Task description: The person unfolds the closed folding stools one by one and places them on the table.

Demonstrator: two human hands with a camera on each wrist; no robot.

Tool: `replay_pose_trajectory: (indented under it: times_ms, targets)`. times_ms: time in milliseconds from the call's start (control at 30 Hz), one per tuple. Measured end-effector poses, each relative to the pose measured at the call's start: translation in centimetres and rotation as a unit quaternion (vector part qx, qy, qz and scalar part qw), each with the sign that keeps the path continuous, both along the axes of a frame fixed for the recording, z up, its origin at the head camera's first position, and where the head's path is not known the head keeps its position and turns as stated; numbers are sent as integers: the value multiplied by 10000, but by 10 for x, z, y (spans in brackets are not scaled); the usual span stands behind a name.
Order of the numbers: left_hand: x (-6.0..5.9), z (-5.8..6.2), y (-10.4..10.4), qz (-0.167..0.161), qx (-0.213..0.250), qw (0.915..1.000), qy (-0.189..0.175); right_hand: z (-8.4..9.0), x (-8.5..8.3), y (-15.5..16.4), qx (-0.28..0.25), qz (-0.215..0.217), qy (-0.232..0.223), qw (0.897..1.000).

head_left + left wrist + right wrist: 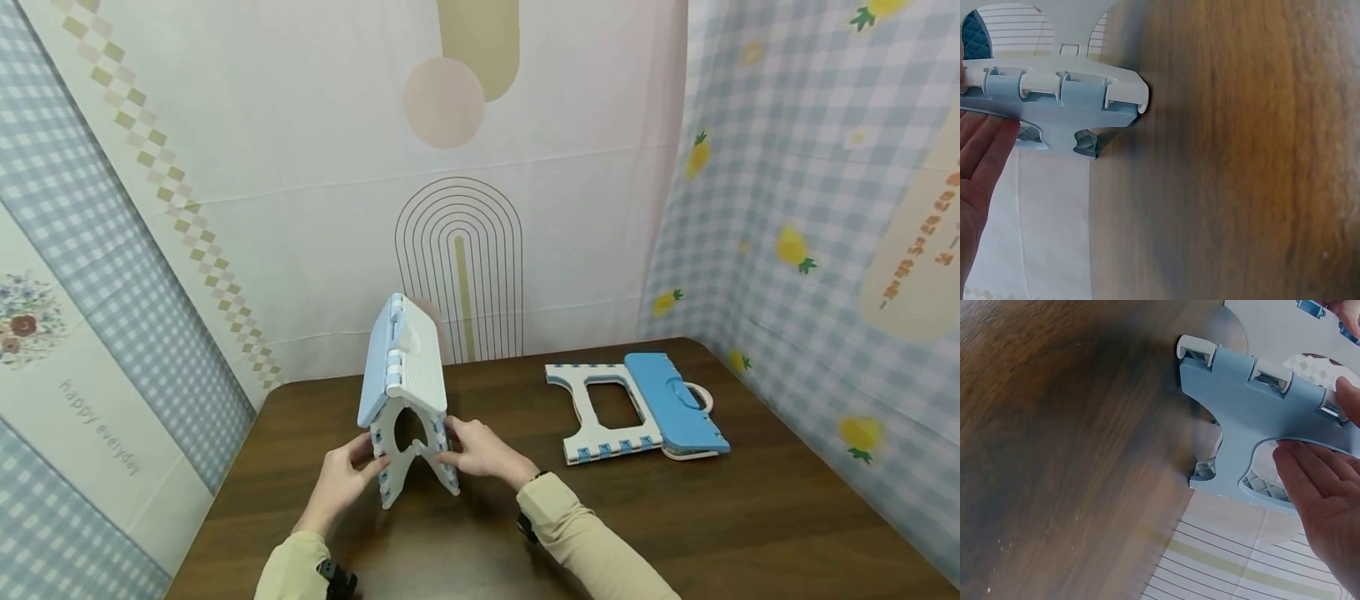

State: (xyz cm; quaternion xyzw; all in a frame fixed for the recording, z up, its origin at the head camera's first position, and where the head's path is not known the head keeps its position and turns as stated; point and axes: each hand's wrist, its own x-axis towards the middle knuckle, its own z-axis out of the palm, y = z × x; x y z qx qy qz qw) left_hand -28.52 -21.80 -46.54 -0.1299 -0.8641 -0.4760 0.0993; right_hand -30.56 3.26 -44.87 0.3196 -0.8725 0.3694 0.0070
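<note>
A white and light-blue folding step stool (422, 354) stands half folded at the left middle of the table, its top bent into a ridge like a roof. My left hand (341, 483) grips its left leg panel, thumb in front and fingers behind. On the opposite leg panel my right hand (483, 454) holds the edge the same way. The left wrist view shows the fingers (991, 147) lying against the panel's blue side. In the right wrist view, fingertips (1300, 465) reach the panel's cut-out, and the thumb (1349, 400) lies at the hinged edge.
A second folding stool (678, 408), blue and white with a carry handle, lies flat on the right of the brown wooden table (675, 517). A printed cloth (315, 275) hangs right behind the table, with checked cloth (810, 350) along the right side.
</note>
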Motion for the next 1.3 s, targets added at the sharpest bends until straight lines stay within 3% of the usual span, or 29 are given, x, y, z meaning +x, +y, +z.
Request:
replay_pose_trajectory:
  times_ms: [367, 633, 833, 900, 967, 1033, 1133, 1200, 1300]
  targets:
    - [-5, -1, 1, 132, -219, 9997, 50, 3, -8, 14, -132, 237, -270, 9993]
    - [-8, -3, -1, 186, -278, 9993, 135, -2, -15, 23, -34, 346, -210, 9992]
    - [-5, 0, -9, 53, -364, 9991, -200, -6, -17, 20, -162, 475, -385, 9980]
    - [-4, 6, -13, -145, -533, 9975, -434, -5, -20, 20, -131, 564, -468, 9972]
    - [-3, 16, -17, -450, -1006, 9922, -575, -1, -25, 24, 11, 732, -638, 9953]
    - [-1, 28, -21, -703, -1505, 9847, -535, 7, -31, 31, 322, 887, -731, 9929]
    - [2, 51, -22, -653, -1962, 9780, -271, 25, -39, 46, 608, 882, -703, 9918]
    - [-2, 69, -16, -338, -1827, 9825, -115, 43, -42, 54, 579, 436, -356, 9967]
    - [-15, 98, 1, 172, -1379, 9903, 81, 76, -44, 51, 8, -691, 226, 9974]
